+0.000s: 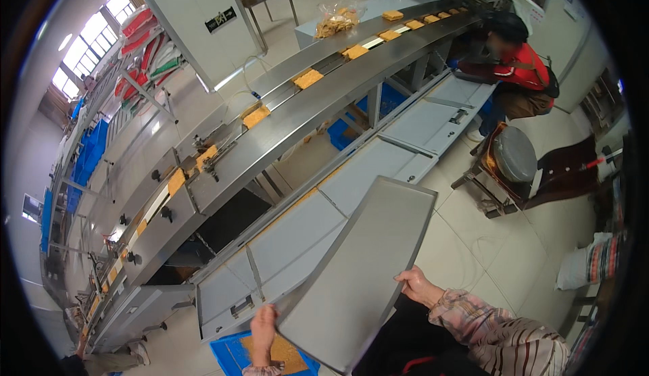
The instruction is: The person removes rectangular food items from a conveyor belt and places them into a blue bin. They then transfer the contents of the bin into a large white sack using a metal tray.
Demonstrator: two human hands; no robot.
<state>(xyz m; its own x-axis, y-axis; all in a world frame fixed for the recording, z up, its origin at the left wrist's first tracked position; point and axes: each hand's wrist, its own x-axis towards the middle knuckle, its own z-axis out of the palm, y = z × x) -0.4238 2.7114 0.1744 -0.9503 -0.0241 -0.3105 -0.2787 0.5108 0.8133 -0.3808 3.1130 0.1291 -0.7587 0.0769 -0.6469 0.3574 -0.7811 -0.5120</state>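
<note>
A long, shallow stainless-steel tray (362,264) is held up at a slant before me. On its lower left edge my left hand (263,323) has a grip. My right hand (418,285) grasps the opposite long side, near its middle. The tray's inner surface looks bare. Below my left hand, a blue plastic crate (228,358) stands on the floor with yellow-brown crumbs (289,358) in it; my hand and the tray hide part of it.
A steel conveyor (284,122) carries several yellow-orange square food pieces (308,78). Grey hinged panels (299,224) hang open along its side. A person in red (522,67) crouches at the far end, by a stool with a round cushion (514,153). A bag of pieces (337,21) lies behind.
</note>
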